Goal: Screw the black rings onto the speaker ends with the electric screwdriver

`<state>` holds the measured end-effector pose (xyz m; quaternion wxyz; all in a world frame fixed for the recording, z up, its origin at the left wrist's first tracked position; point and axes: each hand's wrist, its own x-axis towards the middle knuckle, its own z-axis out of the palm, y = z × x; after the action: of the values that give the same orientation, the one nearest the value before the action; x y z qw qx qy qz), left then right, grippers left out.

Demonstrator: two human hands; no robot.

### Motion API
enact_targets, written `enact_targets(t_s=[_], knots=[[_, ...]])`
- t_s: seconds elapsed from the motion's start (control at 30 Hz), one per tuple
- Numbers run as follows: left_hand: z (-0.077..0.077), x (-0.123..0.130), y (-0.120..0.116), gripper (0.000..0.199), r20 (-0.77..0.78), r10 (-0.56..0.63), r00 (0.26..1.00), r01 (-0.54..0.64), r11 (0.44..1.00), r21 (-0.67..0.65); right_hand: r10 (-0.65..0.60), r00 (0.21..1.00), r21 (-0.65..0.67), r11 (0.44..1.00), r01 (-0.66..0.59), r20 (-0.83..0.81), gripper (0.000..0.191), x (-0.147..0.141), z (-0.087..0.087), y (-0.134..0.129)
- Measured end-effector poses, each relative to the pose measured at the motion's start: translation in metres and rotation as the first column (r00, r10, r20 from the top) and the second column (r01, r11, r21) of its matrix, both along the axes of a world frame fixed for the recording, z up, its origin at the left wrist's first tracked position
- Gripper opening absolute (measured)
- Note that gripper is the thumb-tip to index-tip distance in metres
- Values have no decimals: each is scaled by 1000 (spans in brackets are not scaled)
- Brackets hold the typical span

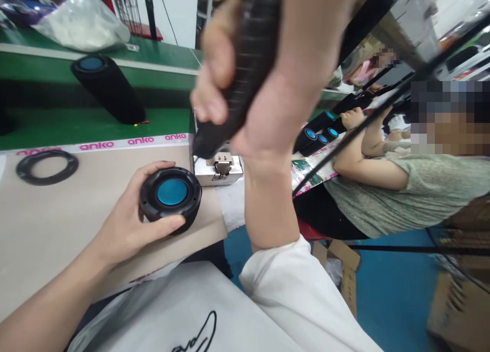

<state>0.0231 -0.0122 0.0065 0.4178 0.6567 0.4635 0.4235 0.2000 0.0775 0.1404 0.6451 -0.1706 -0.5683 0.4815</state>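
Observation:
My left hand (pixel 122 224) grips the sides of a black round speaker (pixel 153 211), whose end with a blue disc faces up over the beige work mat. Above and to the right, my right hand (pixel 268 117) is wrapped round the ribbed black handle of what looks like an electric screwdriver (pixel 248 61), blurred by motion. The tool's nose points down toward a small white metal box (pixel 206 179) with a metal catch-like fitting on its front, perhaps a screw feeder. Whether the tip touches the box cannot be made out.
A flat black ring (pixel 23 169) lies on the mat (pixel 92 173) at left. Behind it a tall black speaker (pixel 111 89) leans on the green bench. A plastic bag (pixel 84 23) rests on the shelf. At right sits a co-worker (pixel 413 194) near several speakers; dark cables cross there.

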Motion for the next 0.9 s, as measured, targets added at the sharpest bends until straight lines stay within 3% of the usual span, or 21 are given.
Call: enact_targets(t_s=[0.03,0.1,0.27,0.37,0.57,0.77,0.9], knots=[[-1,0,1,80,-1,10,1000,-10,1000,-5,9,1000,22,1000,-10,19,52,11,-5,-3],[-3,-2,3,80,-11,6,1000,-6,1000,-1,-88,994,23,996,87,64,32,31,-19,-4],[-8,-6,7,81,-29,-7,1000,8,1000,19,-278,939,-9,958,286,204,70,42,-60,11],[-8,-6,8,82,-34,-3,999,4,1000,15,-326,923,-30,940,339,205,72,34,-72,13],[-7,-6,9,81,-40,-18,999,19,1000,18,-231,955,-154,953,260,188,68,42,-72,5],[-8,-5,9,80,-15,-28,1000,28,999,23,-304,942,5,952,306,141,81,51,-65,19],[-10,-5,10,80,-16,8,1000,-7,997,72,-327,938,-34,942,333,119,74,39,-69,12]])
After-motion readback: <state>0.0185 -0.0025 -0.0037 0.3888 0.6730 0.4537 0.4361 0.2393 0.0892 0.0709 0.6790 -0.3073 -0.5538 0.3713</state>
